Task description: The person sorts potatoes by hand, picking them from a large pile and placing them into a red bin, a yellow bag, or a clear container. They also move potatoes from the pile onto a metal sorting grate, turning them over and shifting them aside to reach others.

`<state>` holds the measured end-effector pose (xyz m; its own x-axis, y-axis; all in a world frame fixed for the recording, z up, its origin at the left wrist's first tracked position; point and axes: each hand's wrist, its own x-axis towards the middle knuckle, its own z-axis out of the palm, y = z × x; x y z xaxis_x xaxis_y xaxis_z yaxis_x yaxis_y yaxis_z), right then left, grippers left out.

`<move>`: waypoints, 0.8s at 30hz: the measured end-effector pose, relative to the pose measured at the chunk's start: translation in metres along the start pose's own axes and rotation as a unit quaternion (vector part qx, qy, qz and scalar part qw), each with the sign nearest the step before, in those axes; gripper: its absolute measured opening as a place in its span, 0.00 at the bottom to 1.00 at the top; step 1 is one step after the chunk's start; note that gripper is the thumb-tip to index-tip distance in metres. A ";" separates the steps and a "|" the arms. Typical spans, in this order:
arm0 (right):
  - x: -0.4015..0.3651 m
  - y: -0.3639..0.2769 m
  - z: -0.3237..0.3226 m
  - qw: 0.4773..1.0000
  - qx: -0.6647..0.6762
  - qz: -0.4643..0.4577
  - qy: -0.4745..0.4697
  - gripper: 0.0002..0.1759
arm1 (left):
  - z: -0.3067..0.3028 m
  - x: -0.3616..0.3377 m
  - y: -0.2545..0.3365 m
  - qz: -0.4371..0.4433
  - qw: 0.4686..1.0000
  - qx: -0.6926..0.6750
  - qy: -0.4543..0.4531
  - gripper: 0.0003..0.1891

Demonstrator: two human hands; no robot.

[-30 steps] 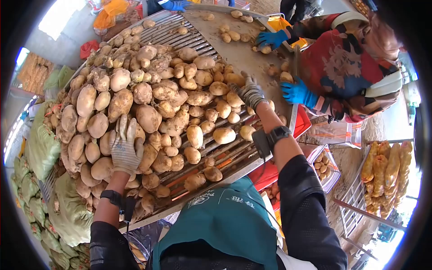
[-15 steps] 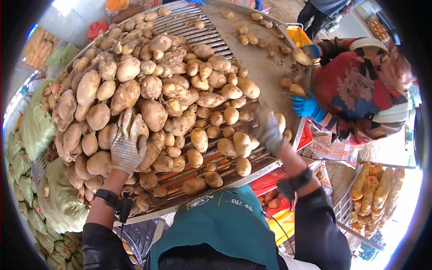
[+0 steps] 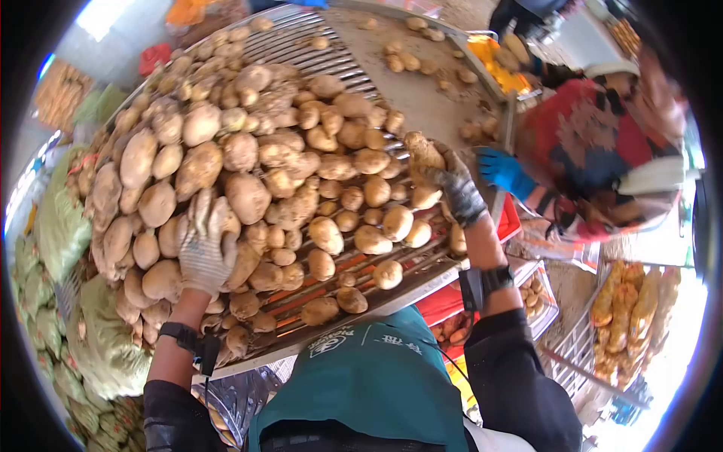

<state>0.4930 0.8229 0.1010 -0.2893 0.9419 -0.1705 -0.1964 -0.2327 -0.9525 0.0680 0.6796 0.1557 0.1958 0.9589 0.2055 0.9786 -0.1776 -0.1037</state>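
Observation:
A large heap of dirt-covered potatoes (image 3: 246, 198) covers the slatted metal sorting table (image 3: 331, 60). My left hand (image 3: 205, 245), in a pale striped glove, lies on the near left side of the heap. Its fingers are stretched out over the potatoes and grip none of them. On the right, my right hand (image 3: 461, 188), in a dirt-darkened glove, is closed round a large brown potato (image 3: 423, 154) above the slats. Several loose potatoes (image 3: 397, 224) lie to the left of that hand.
Across the table a co-worker's blue-gloved hand (image 3: 504, 172) is at the rim; the other holds a potato (image 3: 516, 49) over an orange bag (image 3: 497, 64). Green sacks (image 3: 105, 331) stand at left. A red crate (image 3: 444, 309) sits below the near edge; bagged potatoes (image 3: 625, 316) lie right.
My right hand, blurred before, has moved up slightly and now grips a large potato. My left hand stays put. The co-worker's far hand has carried a potato from the table to the orange bag.

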 end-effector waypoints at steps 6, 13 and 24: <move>-0.112 0.005 0.012 0.891 0.449 0.031 -0.052 0.39 | 0.007 -0.003 -0.006 0.006 0.999 0.036 -0.007 0.30; -0.217 0.076 -0.019 0.807 0.586 0.072 -0.014 0.34 | 0.013 -0.005 -0.013 0.039 0.996 0.084 0.008 0.29; -0.643 0.302 -0.113 0.700 0.397 0.012 0.594 0.26 | 0.010 -0.005 -0.011 0.025 0.996 0.088 -0.023 0.31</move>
<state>0.7260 0.1745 -0.1056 0.5890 0.3629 -0.7221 -0.7995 0.1316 -0.5860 0.0559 0.6792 0.1460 0.2377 0.9595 0.1514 0.9404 -0.1883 -0.2830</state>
